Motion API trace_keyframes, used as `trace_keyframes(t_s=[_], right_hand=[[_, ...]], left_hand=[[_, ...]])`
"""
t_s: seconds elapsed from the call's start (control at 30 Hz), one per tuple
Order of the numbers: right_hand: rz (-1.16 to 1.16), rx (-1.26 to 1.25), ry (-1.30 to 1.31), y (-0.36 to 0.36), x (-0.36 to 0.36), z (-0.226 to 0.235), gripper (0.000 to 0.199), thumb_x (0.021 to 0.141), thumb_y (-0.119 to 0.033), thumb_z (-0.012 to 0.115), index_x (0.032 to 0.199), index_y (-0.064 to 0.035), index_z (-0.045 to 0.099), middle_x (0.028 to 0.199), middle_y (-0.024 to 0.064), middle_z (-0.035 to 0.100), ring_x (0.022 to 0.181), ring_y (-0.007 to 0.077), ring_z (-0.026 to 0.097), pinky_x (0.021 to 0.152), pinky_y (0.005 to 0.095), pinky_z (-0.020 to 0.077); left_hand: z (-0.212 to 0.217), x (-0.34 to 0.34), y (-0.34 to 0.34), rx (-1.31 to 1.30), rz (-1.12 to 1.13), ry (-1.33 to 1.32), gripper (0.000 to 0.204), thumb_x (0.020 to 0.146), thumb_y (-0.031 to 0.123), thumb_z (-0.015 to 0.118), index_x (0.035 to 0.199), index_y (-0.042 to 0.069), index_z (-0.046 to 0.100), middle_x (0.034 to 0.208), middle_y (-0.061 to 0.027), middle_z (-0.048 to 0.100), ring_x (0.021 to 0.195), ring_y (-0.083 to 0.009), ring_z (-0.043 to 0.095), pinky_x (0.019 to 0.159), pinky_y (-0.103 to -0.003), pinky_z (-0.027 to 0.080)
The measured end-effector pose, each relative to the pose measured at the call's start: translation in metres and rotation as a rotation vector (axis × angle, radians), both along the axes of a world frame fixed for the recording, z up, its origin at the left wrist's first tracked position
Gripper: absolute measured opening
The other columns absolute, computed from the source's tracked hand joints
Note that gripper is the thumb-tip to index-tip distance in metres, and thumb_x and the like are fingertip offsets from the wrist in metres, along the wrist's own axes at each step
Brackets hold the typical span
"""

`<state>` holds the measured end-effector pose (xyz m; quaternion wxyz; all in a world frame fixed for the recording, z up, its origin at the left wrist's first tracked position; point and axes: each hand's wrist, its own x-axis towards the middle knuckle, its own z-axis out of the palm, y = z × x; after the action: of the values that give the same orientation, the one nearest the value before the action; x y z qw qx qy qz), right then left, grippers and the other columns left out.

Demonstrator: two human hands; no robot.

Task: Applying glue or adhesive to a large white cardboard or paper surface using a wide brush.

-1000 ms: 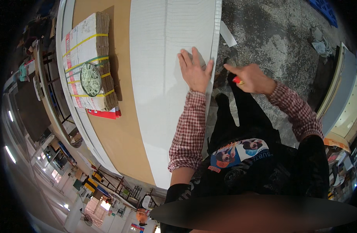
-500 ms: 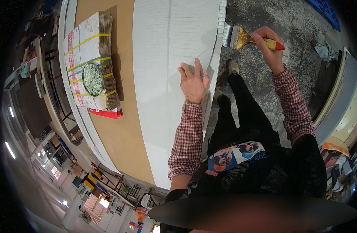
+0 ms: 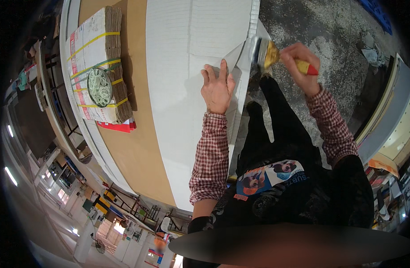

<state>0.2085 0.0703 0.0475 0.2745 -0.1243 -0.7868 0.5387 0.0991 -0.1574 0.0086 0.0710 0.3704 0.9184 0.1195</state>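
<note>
My left hand (image 3: 217, 91) rests palm down on a layer of white paper sheets (image 3: 171, 89) along the right side of the table, fingers apart, holding nothing. Close to its index fingertip, a sheet's corner is turned up at an angle. My right hand (image 3: 302, 64) grips the yellow, red-ended handle of a flat paintbrush (image 3: 271, 54). The wide bristles point left and lie at the sheets' right edge, slightly blurred; whether they touch the paper I cannot tell.
Left of the sheets is a brown board surface (image 3: 144, 174). A strapped bundle of folded cardboard (image 3: 86, 49) stands there, with a round dish of pale green loops (image 3: 100, 87) against it. Speckled floor (image 3: 325, 29) lies on the right, with a crumpled pale cloth (image 3: 372, 51).
The brush and my right hand have moved slightly left and down to the sheets' edge. A paper corner near my left fingers has turned up. The whole view has shifted a little.
</note>
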Motion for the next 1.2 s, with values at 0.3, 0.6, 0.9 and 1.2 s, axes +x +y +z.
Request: trace_keyframes(t_s=[0.3,0.6,0.9,1.2], right_hand=[[0.084,-0.100,0.011,-0.042,0.015,-0.001,0.006,0.080,0.001,0.062,0.075,0.0022,0.058,0.075,0.0088,0.059,0.067,0.0147,0.057,0.059,0.0271,0.0449],[-0.045,0.067,-0.016,-0.028,0.014,-0.008,0.006,0.081,-0.002,0.063,0.076,0.0006,0.060,0.076,0.0079,0.060,0.065,0.0139,0.056,0.058,0.0252,0.0448],[0.047,-0.066,-0.096,-0.103,0.048,0.014,0.007,0.078,0.000,0.063,0.073,0.0017,0.059,0.077,0.0113,0.062,0.070,0.0176,0.060,0.062,0.0281,0.0472],[-0.087,0.064,-0.066,-0.101,0.036,0.009,0.006,0.081,-0.001,0.062,0.076,0.0013,0.059,0.073,0.0075,0.059,0.067,0.0155,0.057,0.061,0.0270,0.0457]], left_hand=[[-0.016,0.009,-0.005,0.028,0.036,0.002,0.053,0.085,0.039,0.052,0.131,0.013,0.045,0.128,-0.0348,0.037,0.115,-0.0521,0.040,0.079,-0.048,0.049],[-0.019,0.068,-0.055,0.012,0.156,0.113,0.071,0.083,0.048,0.054,0.135,0.003,0.036,0.139,-0.0327,0.023,0.127,-0.0530,0.022,0.101,-0.055,0.027],[-0.011,0.043,-0.067,0.036,0.038,0.048,0.048,0.084,0.035,0.054,0.124,0.008,0.052,0.122,-0.0331,0.045,0.107,-0.0515,0.048,0.076,-0.046,0.051],[-0.014,0.043,-0.068,0.026,-0.008,0.106,0.045,0.086,0.036,0.052,0.121,0.009,0.054,0.120,-0.0336,0.046,0.104,-0.0504,0.050,0.063,-0.043,0.054]])
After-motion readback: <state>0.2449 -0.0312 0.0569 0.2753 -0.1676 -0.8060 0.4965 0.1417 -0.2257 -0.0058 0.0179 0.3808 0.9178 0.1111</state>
